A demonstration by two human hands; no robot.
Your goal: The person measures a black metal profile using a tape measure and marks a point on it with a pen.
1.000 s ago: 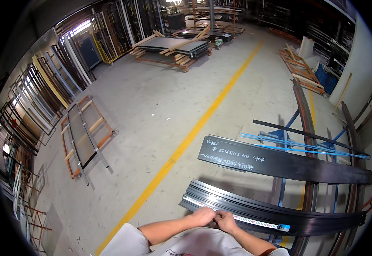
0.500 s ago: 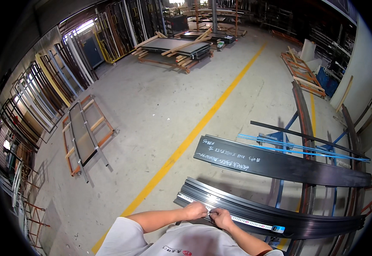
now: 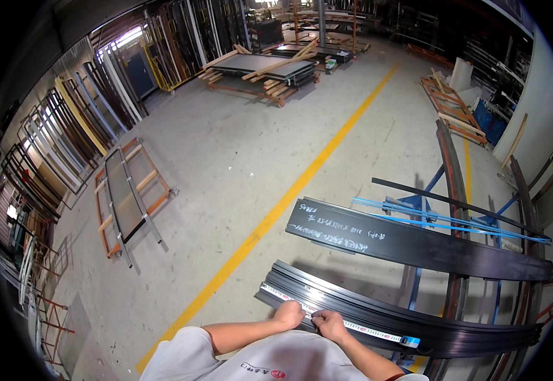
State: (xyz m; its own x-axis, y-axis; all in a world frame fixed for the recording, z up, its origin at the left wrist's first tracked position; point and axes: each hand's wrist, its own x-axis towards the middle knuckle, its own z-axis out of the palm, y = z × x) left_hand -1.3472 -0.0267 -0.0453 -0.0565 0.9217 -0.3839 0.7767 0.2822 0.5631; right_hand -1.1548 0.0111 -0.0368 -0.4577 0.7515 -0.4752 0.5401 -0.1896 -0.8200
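Note:
Long black metal profiles (image 3: 365, 308) lie side by side in front of me, running off to the right. Along their near part stretches the white blade of a tape measure (image 3: 378, 333), its blue case (image 3: 410, 341) toward the right. My left hand (image 3: 288, 315) is closed in a fist over the blade, near the profiles' left end. Beside it my right hand (image 3: 330, 325) pinches its thumb and fingers together at the blade. Whatever small thing either hand holds is hidden or too small to name.
A wide dark panel with white handwriting (image 3: 378, 238) lies beyond the profiles, with thin blue strips (image 3: 410, 216) behind it. Dark rails (image 3: 452, 171) support these. A yellow line (image 3: 289, 198) crosses the floor. A wooden-barred frame cart (image 3: 102, 216) stands left; a loaded cart (image 3: 281, 101) stands far off.
My left hand has drawn slightly left and curled into a tighter fist, a little apart from the right. My right hand stays nearly in place. The tape measure lies as before.

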